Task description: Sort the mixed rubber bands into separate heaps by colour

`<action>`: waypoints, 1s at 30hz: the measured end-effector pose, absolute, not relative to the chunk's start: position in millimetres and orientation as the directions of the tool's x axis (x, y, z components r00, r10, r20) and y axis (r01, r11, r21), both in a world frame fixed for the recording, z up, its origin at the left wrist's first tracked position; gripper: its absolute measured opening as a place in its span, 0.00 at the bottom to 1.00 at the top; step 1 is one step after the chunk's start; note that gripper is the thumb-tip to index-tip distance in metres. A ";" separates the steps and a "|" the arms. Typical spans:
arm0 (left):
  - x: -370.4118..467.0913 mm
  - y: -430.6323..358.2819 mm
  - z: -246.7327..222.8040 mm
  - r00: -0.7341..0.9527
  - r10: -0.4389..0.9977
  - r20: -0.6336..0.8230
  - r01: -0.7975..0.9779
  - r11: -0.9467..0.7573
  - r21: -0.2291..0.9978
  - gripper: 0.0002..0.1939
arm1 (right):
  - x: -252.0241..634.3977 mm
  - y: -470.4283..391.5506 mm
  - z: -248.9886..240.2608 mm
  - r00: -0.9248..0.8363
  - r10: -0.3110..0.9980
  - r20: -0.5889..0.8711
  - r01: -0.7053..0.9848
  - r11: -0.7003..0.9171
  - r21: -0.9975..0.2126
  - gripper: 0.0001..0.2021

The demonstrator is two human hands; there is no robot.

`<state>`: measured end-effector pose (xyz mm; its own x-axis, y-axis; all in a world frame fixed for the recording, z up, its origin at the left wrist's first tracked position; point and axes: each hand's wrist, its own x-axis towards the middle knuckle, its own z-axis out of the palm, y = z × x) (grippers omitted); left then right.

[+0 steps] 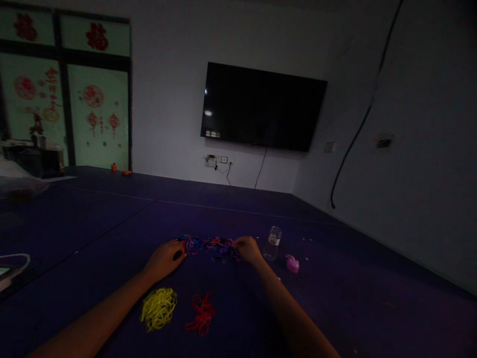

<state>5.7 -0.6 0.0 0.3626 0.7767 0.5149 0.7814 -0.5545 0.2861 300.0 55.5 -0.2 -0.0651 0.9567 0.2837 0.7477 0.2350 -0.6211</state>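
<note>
Loops (218,242) look tangled and could snag if your left hand (163,260) or right hand (249,248), whose grips I cannot tell, tugs.

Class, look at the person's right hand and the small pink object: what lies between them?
A clear container stands between the right hand and the pink object, seen in the head view.

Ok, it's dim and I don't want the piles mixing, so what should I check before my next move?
1. Yellow bands apart from red bands: ok, a gap shows.
2. Both piles clear of the mixed bands: ok.
3. Left hand and right hand at opposite ends of the mixed bands: ok.
4. Bottle upright: ok, near the right hand.
5. Light: not ok, dim.
6. Bands pinched in fingers: cannot tell.
</note>
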 end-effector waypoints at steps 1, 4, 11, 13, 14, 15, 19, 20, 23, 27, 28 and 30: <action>5.6 -0.5 -0.2 0.361 0.778 0.515 0.782 -0.553 0.287 0.09 | 300.4 56.6 -0.7 -0.065 0.957 0.283 0.730 0.239 -0.640 0.13; 5.1 -0.3 -0.8 0.355 0.783 0.511 0.789 -0.544 0.285 0.09 | 301.2 59.2 -1.8 -0.061 0.960 0.274 0.678 0.241 -0.695 0.12; 2.7 2.2 -4.5 0.354 0.779 0.518 0.785 -0.549 0.289 0.09 | 298.5 59.5 -1.2 -0.083 0.965 0.249 0.566 0.251 -0.785 0.10; 2.1 2.8 -5.8 0.357 0.775 0.521 0.779 -0.555 0.292 0.09 | 296.8 58.5 -0.2 -0.100 0.964 0.247 0.545 0.261 -0.797 0.10; 1.9 3.0 -6.2 0.357 0.774 0.524 0.778 -0.556 0.292 0.09 | 295.9 58.0 0.4 -0.108 0.963 0.247 0.539 0.266 -0.799 0.10; 1.9 3.1 -6.5 0.355 0.773 0.526 0.779 -0.556 0.291 0.09 | 295.1 57.4 1.1 -0.116 0.962 0.248 0.535 0.272 -0.800 0.10; 2.5 2.9 -6.0 0.351 0.776 0.524 0.783 -0.550 0.291 0.09 | 293.4 55.0 4.2 -0.136 0.953 0.271 0.547 0.300 -0.782 0.10; 2.6 2.8 -5.6 0.351 0.778 0.521 0.783 -0.549 0.292 0.09 | 293.3 54.3 4.8 -0.139 0.951 0.278 0.557 0.307 -0.772 0.10; 3.1 2.0 -4.1 0.345 0.782 0.519 0.786 -0.543 0.296 0.08 | 293.3 52.1 5.4 -0.149 0.944 0.295 0.600 0.324 -0.731 0.10; 4.2 0.1 -1.9 0.346 0.781 0.519 0.789 -0.542 0.290 0.08 | 293.3 50.3 4.2 -0.164 0.938 0.306 0.669 0.334 -0.664 0.10; 4.6 -0.3 -1.5 0.346 0.781 0.519 0.791 -0.541 0.286 0.08 | 293.3 50.2 3.8 -0.168 0.936 0.308 0.685 0.336 -0.646 0.11; 5.2 -0.9 -0.8 0.346 0.782 0.518 0.795 -0.537 0.280 0.08 | 293.4 50.2 3.1 -0.176 0.933 0.313 0.714 0.340 -0.612 0.11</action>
<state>5.2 -0.9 -0.8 0.3458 0.7824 0.5180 0.7955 -0.5372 0.2804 293.4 50.2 3.1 -0.1760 0.9333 0.3131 0.7142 0.3400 -0.6118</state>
